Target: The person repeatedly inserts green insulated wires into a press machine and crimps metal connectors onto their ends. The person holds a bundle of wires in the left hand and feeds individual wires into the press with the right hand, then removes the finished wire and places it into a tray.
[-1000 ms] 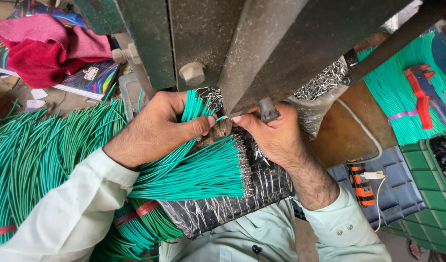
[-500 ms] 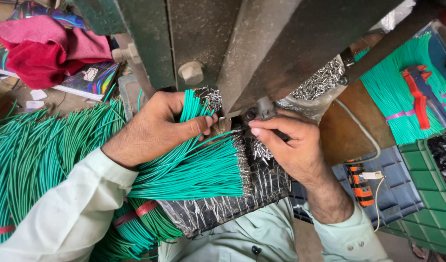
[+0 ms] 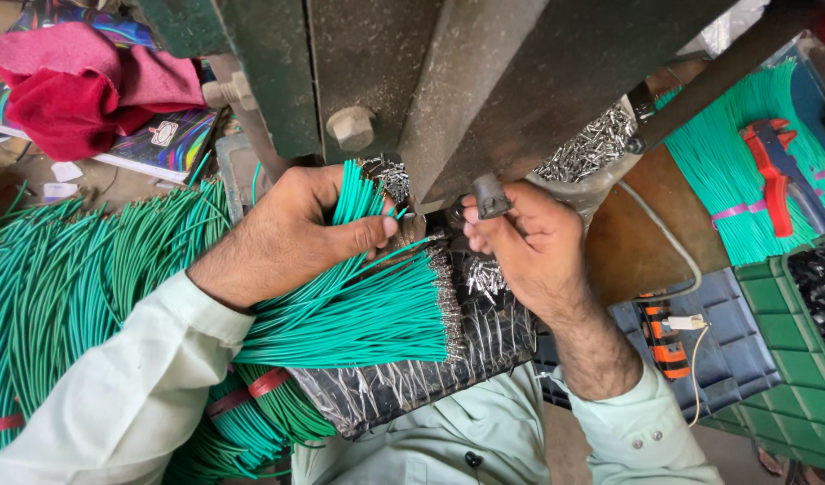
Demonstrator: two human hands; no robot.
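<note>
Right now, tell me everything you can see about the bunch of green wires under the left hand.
The bunch of green wires is thin, plastic-coated strands lying side by side, fanned slightly, ends pointing right with small metal tips. It rests on a crinkled silvery sheet. The left hand grips its upper part and pinches a single strand toward the machine; the right hand is close beside the tips.

foil-wrapped tray (image 3: 403,386), green wires (image 3: 358,314), metal terminals (image 3: 484,274)

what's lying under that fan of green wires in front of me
Under the fanned green wires lies a tray lined with crinkled silver foil; loose small metal terminals sit on it. The wires cover whatever lies further left.
</note>
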